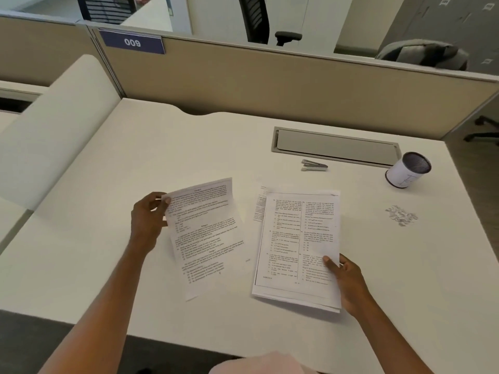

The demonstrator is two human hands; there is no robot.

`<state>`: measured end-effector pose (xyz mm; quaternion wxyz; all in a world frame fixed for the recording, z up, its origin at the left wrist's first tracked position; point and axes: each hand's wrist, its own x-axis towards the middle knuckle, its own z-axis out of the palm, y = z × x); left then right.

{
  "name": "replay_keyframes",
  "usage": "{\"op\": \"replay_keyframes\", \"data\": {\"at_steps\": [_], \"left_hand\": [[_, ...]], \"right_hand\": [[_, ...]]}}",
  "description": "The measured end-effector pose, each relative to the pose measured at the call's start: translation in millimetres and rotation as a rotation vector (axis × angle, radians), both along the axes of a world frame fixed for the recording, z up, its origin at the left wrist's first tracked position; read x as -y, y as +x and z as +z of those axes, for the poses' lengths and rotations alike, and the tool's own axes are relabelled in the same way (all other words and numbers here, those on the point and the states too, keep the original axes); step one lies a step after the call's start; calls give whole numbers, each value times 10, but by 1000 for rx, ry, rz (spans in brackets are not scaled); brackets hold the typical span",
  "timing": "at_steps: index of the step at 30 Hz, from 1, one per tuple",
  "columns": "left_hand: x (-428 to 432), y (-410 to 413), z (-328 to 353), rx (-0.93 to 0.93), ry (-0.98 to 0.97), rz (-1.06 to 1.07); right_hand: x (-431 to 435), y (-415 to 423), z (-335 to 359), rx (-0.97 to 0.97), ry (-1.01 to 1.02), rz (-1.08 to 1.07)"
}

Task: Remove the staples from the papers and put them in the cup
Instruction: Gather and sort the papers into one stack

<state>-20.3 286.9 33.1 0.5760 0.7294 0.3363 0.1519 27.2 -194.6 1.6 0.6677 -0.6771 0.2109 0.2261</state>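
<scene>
My left hand [149, 221] pinches the upper left edge of a printed sheet [208, 236] that bends up off the white desk [189, 147]. My right hand [345, 282] grips the lower right edge of a stack of printed papers [294, 244], thumb on top. Another sheet [259, 203] peeks out from under the stack at its upper left. A small pile of loose staples [401, 215] lies on the desk to the right of the stack. Beyond it at the far right stands the cup [408, 170], white-wrapped with a dark mesh inside.
A metal staple remover [314, 166] lies behind the papers, in front of a recessed cable tray [334, 147]. A beige partition [270, 82] closes the desk's far side. A cushioned divider [54, 130] borders the left. The desk's near edge runs just below my forearms.
</scene>
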Motion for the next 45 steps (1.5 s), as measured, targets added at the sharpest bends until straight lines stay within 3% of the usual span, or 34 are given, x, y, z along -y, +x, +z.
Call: {"op": "replay_keyframes", "data": {"at_steps": [6,13,27,34,40,45], "left_hand": [[145,198,505,188,-58,2],[449,592,792,250,-224,-30],[1822,1193,219,50,-354,-225],[2022,1301,-134,-13,-455,-127],[2096,1333,-260,-141,-561,-225],[2157,1345,-364,-136,-557,-203]], "right_hand": [[258,88,-9,17,-34,-50],[312,80,-33,13,-17,-45],[144,-144,281,5,220,94],[213,-169,300,-9,266,95],[245,-172,298,-17,215,139],[222,-129,278,-164,226,43]]}}
